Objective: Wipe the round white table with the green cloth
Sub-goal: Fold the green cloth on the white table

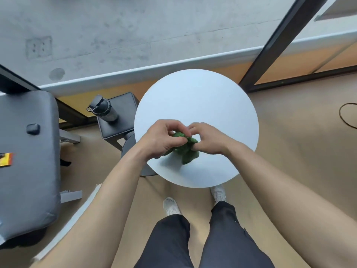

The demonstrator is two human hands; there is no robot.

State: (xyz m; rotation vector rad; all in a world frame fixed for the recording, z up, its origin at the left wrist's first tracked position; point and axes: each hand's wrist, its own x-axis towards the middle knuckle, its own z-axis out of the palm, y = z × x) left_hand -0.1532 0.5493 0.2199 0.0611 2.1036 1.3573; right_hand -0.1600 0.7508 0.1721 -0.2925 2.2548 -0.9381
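A person is standing over a round white desk [197, 97] and looking straight down at it, with both bare forearms reaching in from the bottom of the view. The two hands are meeting over the near half of the desk, and both are pinching a bunched green cloth [186, 149] between them. The left hand [161, 140] is curling its fingers over the cloth's left side, while the right hand [207, 139] is gripping the cloth's upper right part with fingertips bent inward. The lower end of the cloth is hanging down below the hands toward the desk surface; whether it is touching the surface cannot be told. The far half of the desk is showing bare white.

To the left of the desk, a small dark square stool [117, 115] is standing just beside its edge, and a dark water bottle [103, 108] is standing on the stool. Farther left, a large grey cushioned seat [29, 161] is filling the edge of the view. Below the desk, the person's dark trousers [193, 238] and pale shoes [218, 194] are showing on a tan floor [299, 142].
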